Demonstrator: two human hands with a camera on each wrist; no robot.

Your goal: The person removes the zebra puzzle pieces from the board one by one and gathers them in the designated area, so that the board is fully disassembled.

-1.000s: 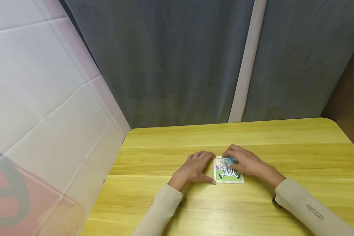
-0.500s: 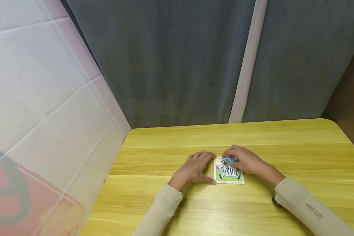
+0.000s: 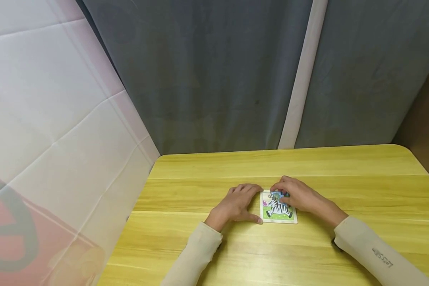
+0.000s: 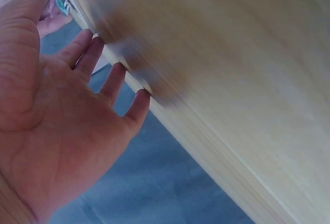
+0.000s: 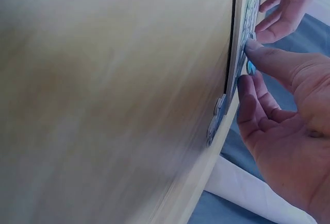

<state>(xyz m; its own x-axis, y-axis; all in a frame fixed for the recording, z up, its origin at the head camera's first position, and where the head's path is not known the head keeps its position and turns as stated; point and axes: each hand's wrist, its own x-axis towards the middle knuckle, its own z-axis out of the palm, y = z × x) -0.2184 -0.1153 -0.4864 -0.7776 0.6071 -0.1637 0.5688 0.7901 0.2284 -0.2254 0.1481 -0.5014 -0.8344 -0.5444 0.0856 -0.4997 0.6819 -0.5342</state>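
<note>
A square jigsaw puzzle board (image 3: pixel 279 216) with a zebra picture lies on the wooden table. My left hand (image 3: pixel 236 203) rests along its left side, thumb at the near corner and a fingertip at the far corner. In the left wrist view the fingers of the left hand (image 4: pixel 77 105) are spread and mostly straight. Over the upper part of the picture, my right hand (image 3: pixel 296 193) pinches a blue puzzle piece (image 3: pixel 277 195) between thumb and fingers. The right wrist view shows this puzzle piece (image 5: pixel 251 68) close against the board face, partly hidden by the thumb.
Another loose puzzle piece (image 5: pixel 216 120) lies on the table beside the board, hidden under the right hand in the head view. The yellow wood-grain table (image 3: pixel 200 174) ends at a grey curtain (image 3: pixel 207 79) behind. A white printed cloth (image 3: pixel 57 99) hangs at the left.
The right hand's fingers shift slightly and the blue piece turns a little in place over the board. The left hand stays at the board's edge.
</note>
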